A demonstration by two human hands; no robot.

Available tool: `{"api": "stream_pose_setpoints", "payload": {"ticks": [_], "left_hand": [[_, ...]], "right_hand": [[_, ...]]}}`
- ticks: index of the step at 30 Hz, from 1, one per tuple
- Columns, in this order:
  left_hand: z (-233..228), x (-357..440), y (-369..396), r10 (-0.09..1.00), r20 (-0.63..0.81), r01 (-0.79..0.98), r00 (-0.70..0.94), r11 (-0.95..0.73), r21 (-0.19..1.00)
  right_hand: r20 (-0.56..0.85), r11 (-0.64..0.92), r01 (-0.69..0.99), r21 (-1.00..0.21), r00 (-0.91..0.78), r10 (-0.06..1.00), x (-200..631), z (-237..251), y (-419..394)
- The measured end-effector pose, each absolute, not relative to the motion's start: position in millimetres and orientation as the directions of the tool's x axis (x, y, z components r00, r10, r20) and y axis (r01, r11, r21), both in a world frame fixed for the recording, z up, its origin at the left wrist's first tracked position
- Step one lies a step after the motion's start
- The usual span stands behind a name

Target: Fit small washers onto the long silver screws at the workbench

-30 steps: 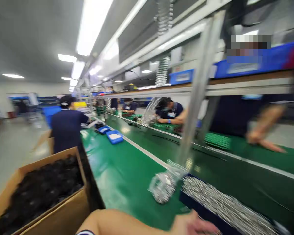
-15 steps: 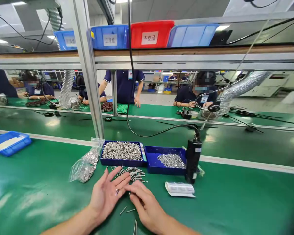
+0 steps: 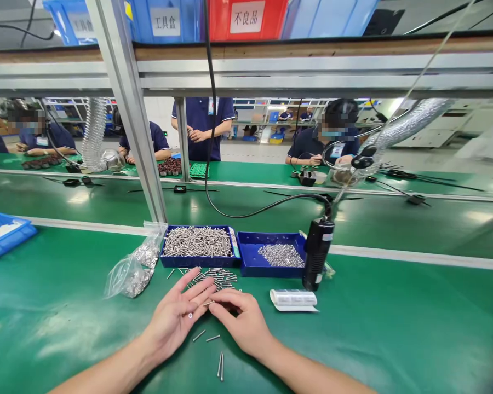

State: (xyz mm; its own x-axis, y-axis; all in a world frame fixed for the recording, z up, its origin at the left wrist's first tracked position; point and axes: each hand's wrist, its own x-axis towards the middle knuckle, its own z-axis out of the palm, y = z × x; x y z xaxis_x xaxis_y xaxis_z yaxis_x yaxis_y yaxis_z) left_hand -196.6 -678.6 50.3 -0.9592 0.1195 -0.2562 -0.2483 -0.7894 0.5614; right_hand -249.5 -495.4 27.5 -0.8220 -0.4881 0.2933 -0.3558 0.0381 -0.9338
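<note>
1. Nearest, at six o'clock, two loose screws point(image 3: 221, 365) are lying side by side on the smooth green mat point(image 3: 394, 339); two more are lying just above them.
2. The left hand point(image 3: 176, 317) is lying palm up, fingers spread wide, cradling a small white washer point(image 3: 190, 316).
3. The right hand point(image 3: 240, 320) is curling palm down, fingertips pinching a thin metal screw point(image 3: 207, 302) toward that palm.
4. Judging by the scattered screw pile point(image 3: 217, 276) at twelve o'clock, pairing is barely starting; no finished pieces are showing.
5. Beyond, a blue tray of long screws point(image 3: 197, 242) and a blue tray of small washers point(image 3: 280, 255) are sitting side by side.
6. At ten o'clock a crinkled clear bag point(image 3: 133, 268) is slumping; at two o'clock a black cylindrical electric screwdriver point(image 3: 316, 254) is standing upright, with a white paper roll point(image 3: 293, 298) lying near it.
</note>
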Motion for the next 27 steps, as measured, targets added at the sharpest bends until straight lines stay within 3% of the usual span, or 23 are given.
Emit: {"api": "stream_pose_setpoints", "payload": {"ticks": [6, 10, 18, 27], "left_hand": [[49.3, -197.8, -681.8, 0.165, -0.179, -0.237, -0.970, -0.807, 0.540], [47.3, -198.6, -683.2, 0.192, -0.149, -0.242, -0.970, -0.816, 0.525], [44.7, -198.4, -681.5, 0.207, -0.148, -0.254, -0.967, -0.814, 0.523], [40.9, -198.9, -680.6, 0.222, -0.155, -0.270, -0.963, -0.815, 0.512]], "right_hand": [[0.485, 0.134, -0.635, -0.761, -0.694, -0.531, -249.8, 28.7, -493.4], [0.399, 0.178, -0.596, -0.783, -0.700, -0.592, -248.2, 27.8, -493.8], [0.283, 0.209, -0.489, -0.847, -0.747, -0.601, -242.0, 35.0, -497.8], [0.325, 0.190, -0.544, -0.818, -0.708, -0.627, -244.0, 34.4, -497.4]]}}
